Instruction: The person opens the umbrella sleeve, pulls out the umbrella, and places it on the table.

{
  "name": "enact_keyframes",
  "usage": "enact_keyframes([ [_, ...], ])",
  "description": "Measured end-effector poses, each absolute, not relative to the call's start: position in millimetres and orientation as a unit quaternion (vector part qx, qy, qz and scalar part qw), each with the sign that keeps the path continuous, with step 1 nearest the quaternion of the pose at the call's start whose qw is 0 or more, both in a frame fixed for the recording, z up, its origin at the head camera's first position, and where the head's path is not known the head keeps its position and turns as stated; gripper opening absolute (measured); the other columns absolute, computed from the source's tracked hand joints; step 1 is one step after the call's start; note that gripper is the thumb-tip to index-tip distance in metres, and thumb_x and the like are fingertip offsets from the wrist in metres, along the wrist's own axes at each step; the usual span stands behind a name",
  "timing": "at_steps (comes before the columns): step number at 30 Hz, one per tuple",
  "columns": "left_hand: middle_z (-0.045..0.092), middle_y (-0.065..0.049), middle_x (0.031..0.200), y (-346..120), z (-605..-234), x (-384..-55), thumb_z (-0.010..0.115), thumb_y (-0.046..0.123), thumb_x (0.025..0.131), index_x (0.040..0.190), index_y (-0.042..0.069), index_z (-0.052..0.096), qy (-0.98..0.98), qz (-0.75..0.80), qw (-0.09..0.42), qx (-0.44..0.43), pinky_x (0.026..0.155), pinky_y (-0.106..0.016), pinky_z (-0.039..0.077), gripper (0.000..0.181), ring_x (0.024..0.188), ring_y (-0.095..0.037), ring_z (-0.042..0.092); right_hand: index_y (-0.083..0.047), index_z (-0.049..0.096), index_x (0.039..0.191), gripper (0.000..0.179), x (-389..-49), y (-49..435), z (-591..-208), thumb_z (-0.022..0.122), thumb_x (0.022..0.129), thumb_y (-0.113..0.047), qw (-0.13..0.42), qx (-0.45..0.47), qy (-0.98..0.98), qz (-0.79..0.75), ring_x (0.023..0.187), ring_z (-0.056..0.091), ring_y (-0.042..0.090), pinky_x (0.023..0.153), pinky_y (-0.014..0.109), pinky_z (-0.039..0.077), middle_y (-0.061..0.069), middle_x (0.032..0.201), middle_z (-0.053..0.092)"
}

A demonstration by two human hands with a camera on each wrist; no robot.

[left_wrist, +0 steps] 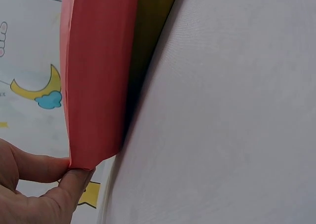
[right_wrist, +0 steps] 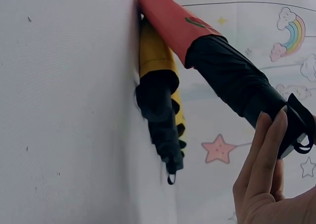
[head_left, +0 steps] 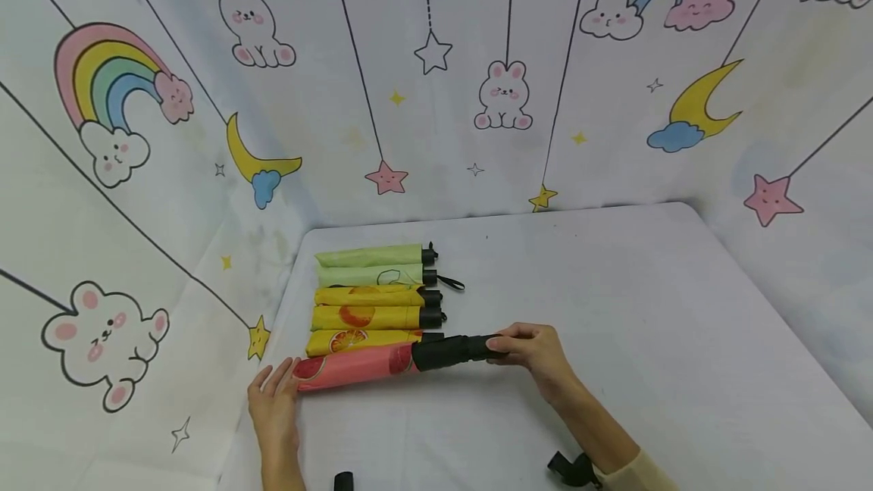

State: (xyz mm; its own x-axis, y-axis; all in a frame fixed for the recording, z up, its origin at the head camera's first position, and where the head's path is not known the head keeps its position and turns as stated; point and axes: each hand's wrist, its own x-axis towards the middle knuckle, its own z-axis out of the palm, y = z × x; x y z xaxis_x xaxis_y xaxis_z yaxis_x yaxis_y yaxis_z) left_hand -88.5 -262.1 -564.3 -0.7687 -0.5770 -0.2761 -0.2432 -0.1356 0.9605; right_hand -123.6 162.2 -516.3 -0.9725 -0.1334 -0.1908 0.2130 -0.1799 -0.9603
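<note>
A folded umbrella in a red-pink watermelon-print sleeve (head_left: 355, 367), with its black handle end (head_left: 450, 352) out of the sleeve, lies slantwise between both hands. My left hand (head_left: 275, 400) pinches the sleeve's far left end between thumb and fingers, as the left wrist view shows. At the other end, my right hand (head_left: 535, 354) pinches the tip of the black handle, which has a small strap loop (right_wrist: 302, 142). In the right wrist view that handle end is raised off the table. Right behind it lie three yellow orange-print umbrellas (head_left: 364, 317), then two pale green ones (head_left: 368, 256).
The white table (head_left: 614, 286) extends to the right, its back edge against a white cloth (head_left: 450, 120) printed with rabbits, stars and rainbows. A black object (head_left: 574, 470) sits by the right forearm. Another dark piece (head_left: 344, 481) shows at the bottom edge.
</note>
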Motion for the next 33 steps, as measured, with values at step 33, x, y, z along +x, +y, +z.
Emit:
enact_keyframes([
  [33, 0.046, -0.018, 0.159, -265.2, -559.0, -88.2, 0.050, -0.002, 0.106, 0.165, 0.008, 0.010, -0.651, -0.675, 0.115, 0.328, 0.107, -0.024, 0.046, 0.072, 0.143, -0.029, 0.051, 0.008, 0.075, 0.092, 0.018, -111.0, 197.9, -502.4, 0.085, 0.084, -0.006, 0.097, 0.030, 0.641, -0.760, 0.084, 0.074, 0.032, 0.080, 0.043, 0.063, 0.015, 0.094, 0.073],
])
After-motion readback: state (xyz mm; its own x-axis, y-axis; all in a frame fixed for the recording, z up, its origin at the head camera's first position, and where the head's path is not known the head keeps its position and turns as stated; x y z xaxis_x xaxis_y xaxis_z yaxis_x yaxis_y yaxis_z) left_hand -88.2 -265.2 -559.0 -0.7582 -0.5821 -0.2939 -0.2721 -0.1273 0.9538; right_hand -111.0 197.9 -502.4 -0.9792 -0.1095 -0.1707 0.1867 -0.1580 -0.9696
